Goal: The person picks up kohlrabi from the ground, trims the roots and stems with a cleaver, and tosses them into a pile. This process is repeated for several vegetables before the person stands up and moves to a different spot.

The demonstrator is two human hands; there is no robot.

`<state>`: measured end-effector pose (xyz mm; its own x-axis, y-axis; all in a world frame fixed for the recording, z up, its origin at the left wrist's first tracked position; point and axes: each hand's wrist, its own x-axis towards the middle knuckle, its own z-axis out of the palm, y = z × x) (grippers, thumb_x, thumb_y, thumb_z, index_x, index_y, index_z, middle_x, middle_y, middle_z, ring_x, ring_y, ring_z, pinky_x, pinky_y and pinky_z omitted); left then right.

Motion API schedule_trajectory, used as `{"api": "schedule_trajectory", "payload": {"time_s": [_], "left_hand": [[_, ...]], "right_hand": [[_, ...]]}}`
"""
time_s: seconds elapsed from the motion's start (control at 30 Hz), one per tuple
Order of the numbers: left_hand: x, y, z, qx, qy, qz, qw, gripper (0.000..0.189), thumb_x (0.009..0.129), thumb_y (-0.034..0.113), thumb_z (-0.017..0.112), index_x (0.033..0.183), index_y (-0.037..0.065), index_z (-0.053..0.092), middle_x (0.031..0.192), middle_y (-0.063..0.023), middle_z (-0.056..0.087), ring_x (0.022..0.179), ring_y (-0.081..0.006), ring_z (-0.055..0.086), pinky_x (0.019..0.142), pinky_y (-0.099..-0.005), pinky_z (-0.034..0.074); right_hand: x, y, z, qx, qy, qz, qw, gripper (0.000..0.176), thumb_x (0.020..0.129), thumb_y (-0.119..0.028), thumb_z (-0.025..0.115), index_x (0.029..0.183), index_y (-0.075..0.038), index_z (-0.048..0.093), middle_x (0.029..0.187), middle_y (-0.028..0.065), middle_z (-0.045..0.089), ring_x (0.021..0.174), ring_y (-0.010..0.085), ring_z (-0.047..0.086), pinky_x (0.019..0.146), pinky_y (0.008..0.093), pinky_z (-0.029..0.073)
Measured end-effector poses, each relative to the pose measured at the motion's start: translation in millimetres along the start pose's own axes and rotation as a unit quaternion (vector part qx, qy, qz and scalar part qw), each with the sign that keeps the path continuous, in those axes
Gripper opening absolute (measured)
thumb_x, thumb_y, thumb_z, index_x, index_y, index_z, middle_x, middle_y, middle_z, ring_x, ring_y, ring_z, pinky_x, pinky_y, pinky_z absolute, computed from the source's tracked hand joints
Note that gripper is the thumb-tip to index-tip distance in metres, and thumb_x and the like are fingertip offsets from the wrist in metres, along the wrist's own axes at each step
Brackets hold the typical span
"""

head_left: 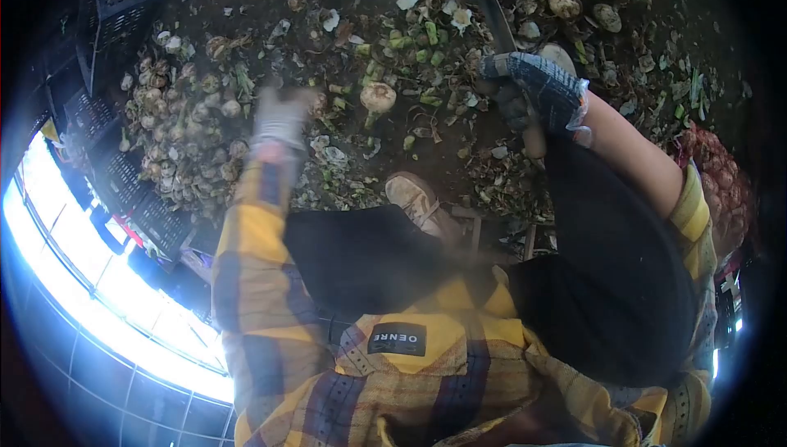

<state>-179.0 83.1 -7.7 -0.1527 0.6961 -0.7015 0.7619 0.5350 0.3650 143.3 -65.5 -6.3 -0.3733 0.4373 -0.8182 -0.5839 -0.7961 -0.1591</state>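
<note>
My right hand [541,90], in a grey-blue glove, is wrapped round the handle of a knife [494,11]. The blade points up and away, and the handle's end [534,142] shows below the fist. My left hand [281,117], in a pale glove, is smeared by motion, so its fingers cannot be made out. It is over the ground beside a pile of pale bulbs [184,111], like onions or garlic. One whitish bulb [378,97] with a green stem stub lies between my hands.
Cut green stems [422,45] and papery peelings litter the ground. More bulbs [566,6] lie at the far right. Black crates [123,176] line the left side. A red mesh sack [717,189] of bulbs stands right. My shoe [414,197] is in front.
</note>
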Motion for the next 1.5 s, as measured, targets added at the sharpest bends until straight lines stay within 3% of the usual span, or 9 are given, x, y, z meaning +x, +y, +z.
{"api": "schedule_trajectory", "payload": {"time_s": [0.1, 0.33, 0.47, 0.6, 0.9, 1.03, 1.27, 1.37, 1.5], "left_hand": [[-21, -7, 70, 0.217, -0.079, 0.083, 0.969, 0.089, 0.063, 0.022, 0.079, 0.134, 0.000, 0.031, 0.123, -0.0197, 0.049, 0.108, -0.0271, 0.053, 0.094, -0.0319, 0.042], [-10, -31, 123, 0.203, -0.003, 0.070, 0.977, 0.089, 0.061, 0.019, 0.076, 0.134, 0.004, 0.028, 0.117, -0.0193, 0.053, 0.106, -0.0250, 0.054, 0.091, -0.0315, 0.043], [-44, 2, 117, -0.098, -0.033, 0.091, 0.990, 0.084, 0.064, 0.007, 0.073, 0.134, 0.005, 0.027, 0.109, -0.0161, 0.054, 0.099, -0.0221, 0.056, 0.083, -0.0302, 0.048], [-67, 31, 110, -0.279, -0.143, 0.060, 0.948, 0.073, 0.069, 0.001, 0.070, 0.130, 0.005, 0.031, 0.103, -0.0127, 0.054, 0.089, -0.0180, 0.057, 0.074, -0.0282, 0.051], [-75, 36, 140, -0.377, -0.286, 0.058, 0.879, 0.062, 0.068, -0.001, 0.073, 0.121, 0.005, 0.041, 0.104, -0.0105, 0.057, 0.084, -0.0181, 0.061, 0.066, -0.0275, 0.054], [-74, 42, 139, -0.350, -0.335, 0.048, 0.874, 0.060, 0.070, 0.001, 0.073, 0.120, 0.005, 0.039, 0.099, -0.0109, 0.057, 0.087, -0.0202, 0.061, 0.074, -0.0284, 0.054], [-46, 24, 152, -0.209, -0.199, 0.306, 0.907, 0.090, 0.061, 0.031, 0.083, 0.128, -0.002, 0.032, 0.119, -0.0155, 0.046, 0.103, -0.0223, 0.054, 0.087, -0.0295, 0.049], [-41, 18, 155, -0.071, -0.076, 0.451, 0.887, 0.087, 0.065, 0.030, 0.080, 0.129, -0.002, 0.031, 0.118, -0.0148, 0.047, 0.104, -0.0221, 0.054, 0.085, -0.0293, 0.049], [-58, 23, 133, -0.150, -0.213, 0.352, 0.899, 0.076, 0.071, 0.023, 0.074, 0.130, 0.000, 0.032, 0.120, -0.0137, 0.048, 0.104, -0.0215, 0.054, 0.084, -0.0294, 0.049]], "right_hand": [[0, 3, -8, -0.028, -0.007, 0.007, 1.000, 0.029, 0.081, -0.031, 0.063, 0.087, -0.003, 0.057, 0.057, -0.0084, 0.042, 0.048, 0.0023, 0.040, 0.045, 0.0184, 0.033], [3, 2, -16, -0.168, -0.026, -0.009, 0.985, 0.031, 0.083, -0.033, 0.057, 0.089, -0.004, 0.064, 0.064, 0.0029, 0.057, 0.048, 0.0116, 0.046, 0.045, 0.0256, 0.038], [12, 6, -18, -0.309, -0.014, -0.085, 0.947, 0.034, 0.080, -0.034, 0.057, 0.083, -0.002, 0.066, 0.056, 0.0064, 0.056, 0.048, 0.0139, 0.052, 0.046, 0.0273, 0.042], [26, 4, -10, -0.650, 0.051, -0.118, 0.749, 0.051, 0.075, -0.046, 0.058, 0.082, 0.004, 0.064, 0.065, 0.0185, 0.062, 0.063, 0.0249, 0.063, 0.062, 0.0360, 0.051], [16, 5, -2, -0.673, 0.043, -0.096, 0.732, 0.048, 0.073, -0.041, 0.058, 0.081, 0.006, 0.064, 0.071, 0.0241, 0.062, 0.067, 0.0333, 0.063, 0.065, 0.0395, 0.050], [14, 7, -3, -0.681, 0.035, -0.110, 0.723, 0.043, 0.070, -0.037, 0.059, 0.079, 0.005, 0.064, 0.071, 0.0243, 0.061, 0.067, 0.0337, 0.063, 0.065, 0.0397, 0.050], [2, 8, 3, -0.727, 0.032, -0.196, 0.657, 0.033, 0.066, -0.029, 0.061, 0.078, 0.002, 0.063, 0.068, 0.0216, 0.061, 0.065, 0.0353, 0.062, 0.063, 0.0417, 0.050], [4, 7, 1, -0.734, 0.025, -0.203, 0.648, 0.033, 0.065, -0.030, 0.061, 0.077, 0.001, 0.063, 0.070, 0.0218, 0.061, 0.067, 0.0360, 0.061, 0.063, 0.0421, 0.050], [3, 3, 8, -0.757, 0.011, -0.152, 0.636, 0.034, 0.065, -0.031, 0.062, 0.076, 0.001, 0.063, 0.072, 0.0222, 0.061, 0.068, 0.0352, 0.062, 0.062, 0.0424, 0.050]]}}
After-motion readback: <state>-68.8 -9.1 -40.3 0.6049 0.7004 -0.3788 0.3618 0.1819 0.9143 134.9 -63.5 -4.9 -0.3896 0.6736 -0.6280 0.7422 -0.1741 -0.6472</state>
